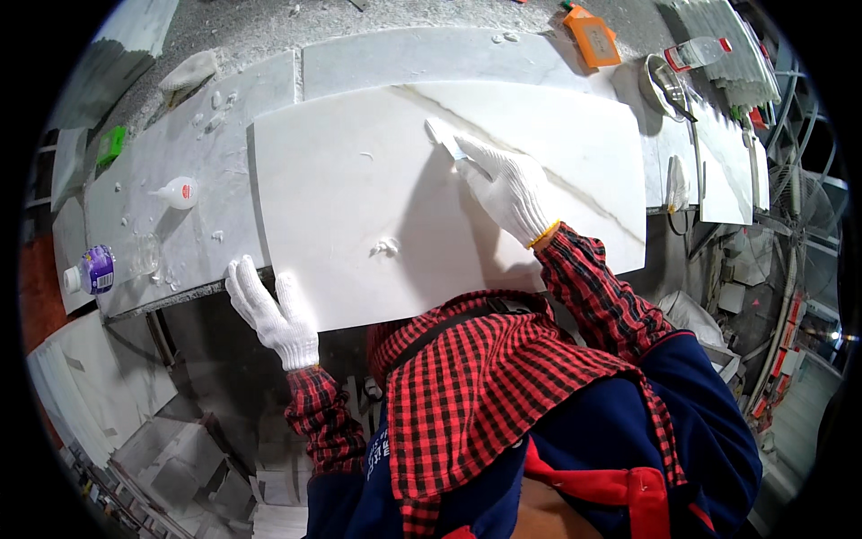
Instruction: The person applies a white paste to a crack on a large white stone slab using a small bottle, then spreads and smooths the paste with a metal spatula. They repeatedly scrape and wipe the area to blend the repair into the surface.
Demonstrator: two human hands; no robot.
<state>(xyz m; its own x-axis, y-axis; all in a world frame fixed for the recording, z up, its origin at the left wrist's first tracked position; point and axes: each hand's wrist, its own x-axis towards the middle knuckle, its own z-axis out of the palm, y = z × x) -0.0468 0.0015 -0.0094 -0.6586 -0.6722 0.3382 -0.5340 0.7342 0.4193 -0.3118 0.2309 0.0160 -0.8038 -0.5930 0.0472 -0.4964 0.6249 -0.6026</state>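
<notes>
A large white marble-look slab [341, 180] with a grey-brown vein lies on the bench in front of me. Over its upper middle, my right hand [512, 193], in a white knit glove, is closed around a small flat white piece [440, 135], its tip at the slab's surface; its exact kind is unclear. My left hand [274, 310], also gloved, is open with fingers apart beside the slab's near left corner, the fingertips by the bench edge. Small white crumbs [384, 246] lie on the slab between the hands.
A small white squeeze bottle [180, 193], a purple-labelled bottle [94, 269] and a green block [111, 145] stand left. Orange pieces [594, 40], a metal bowl [663, 88], a clear plastic bottle [699, 54] and a glove [678, 184] lie right. A fan [795, 193] stands beyond.
</notes>
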